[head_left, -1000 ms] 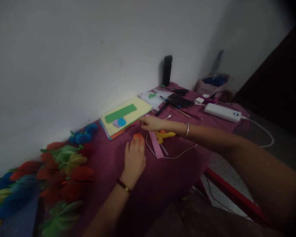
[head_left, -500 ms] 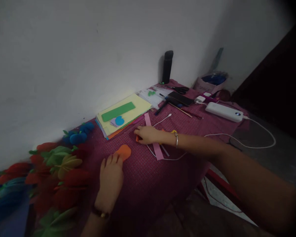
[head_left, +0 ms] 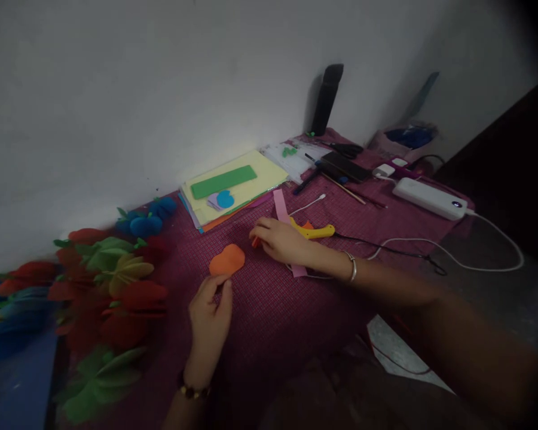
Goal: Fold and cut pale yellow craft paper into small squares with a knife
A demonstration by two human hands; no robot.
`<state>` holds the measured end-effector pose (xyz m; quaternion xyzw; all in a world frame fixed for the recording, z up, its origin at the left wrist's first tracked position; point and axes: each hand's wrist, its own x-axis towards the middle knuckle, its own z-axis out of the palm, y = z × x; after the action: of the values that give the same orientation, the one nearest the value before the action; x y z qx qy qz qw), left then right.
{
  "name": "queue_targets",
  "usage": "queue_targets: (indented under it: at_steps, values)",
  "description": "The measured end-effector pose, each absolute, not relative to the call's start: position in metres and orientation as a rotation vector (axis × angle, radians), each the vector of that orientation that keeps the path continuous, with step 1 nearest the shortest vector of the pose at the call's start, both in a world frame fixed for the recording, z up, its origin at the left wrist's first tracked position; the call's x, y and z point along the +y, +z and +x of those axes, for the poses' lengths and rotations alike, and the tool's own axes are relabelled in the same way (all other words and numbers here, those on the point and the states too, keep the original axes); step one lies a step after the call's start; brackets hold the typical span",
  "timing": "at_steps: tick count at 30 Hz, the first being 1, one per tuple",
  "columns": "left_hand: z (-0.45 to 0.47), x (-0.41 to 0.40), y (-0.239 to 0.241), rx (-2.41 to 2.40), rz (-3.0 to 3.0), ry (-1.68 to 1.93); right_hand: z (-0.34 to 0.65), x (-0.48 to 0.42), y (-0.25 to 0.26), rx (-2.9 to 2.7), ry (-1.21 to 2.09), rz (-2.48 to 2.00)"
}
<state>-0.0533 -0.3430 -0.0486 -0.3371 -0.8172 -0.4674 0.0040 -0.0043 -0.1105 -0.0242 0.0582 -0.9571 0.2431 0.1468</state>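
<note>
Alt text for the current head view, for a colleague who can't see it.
A person's left hand reaches the near edge of an orange cutout on a maroon checked cloth; the right hand holds a small orange piece near a yellow glue gun. Colourful layered ornaments crowd the left.

Orange paper cutout (head_left: 228,258): flat, rounded, lobed outline, broad face showing; near edge pinched by the left hand (head_left: 210,313). Small orange-red piece (head_left: 255,242): held in the right hand's (head_left: 280,240) fingers, mostly hidden, shape unclear.

Cutout (head_left: 227,260) before the paper stack (head_left: 251,189)
</note>
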Motion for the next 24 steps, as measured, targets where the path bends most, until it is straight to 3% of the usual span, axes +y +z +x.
queue_targets:
  at_steps: [2, 4, 6, 8, 10, 12, 15, 24]
  values:
    - [-0.055, -0.344, -0.052, -2.557, -1.043, -1.451, -0.011, -0.103, -0.025, -2.85, 0.585, 0.198]
    - [-0.054, -0.343, -0.053, -2.559, -1.016, -1.483, -0.014, -0.1, -0.024, -2.855, 0.675, 0.163]
    - [-0.051, -0.342, -0.051, -2.573, -0.969, -1.571, -0.012, -0.105, -0.022, -2.729, 1.069, 0.029]
    - [-0.047, -0.34, -0.049, -2.591, -0.917, -1.778, -0.005, -0.118, -0.02, -2.477, 1.675, -0.086]
    - [-0.044, -0.337, -0.048, -2.553, -0.875, -2.134, 0.004, -0.134, -0.021, -2.192, 2.206, -0.124]
    - [-0.041, -0.335, -0.051, -2.451, -0.824, -2.494, 0.012, -0.148, -0.025, -2.0, 2.514, -0.147]
    - [-0.038, -0.334, -0.057, -2.406, -0.773, -2.712, 0.016, -0.162, -0.033, -1.872, 2.664, -0.231]
    - [-0.039, -0.332, -0.055, -2.551, -0.702, -2.612, 0.015, -0.164, -0.042, -1.468, 2.656, -0.386]
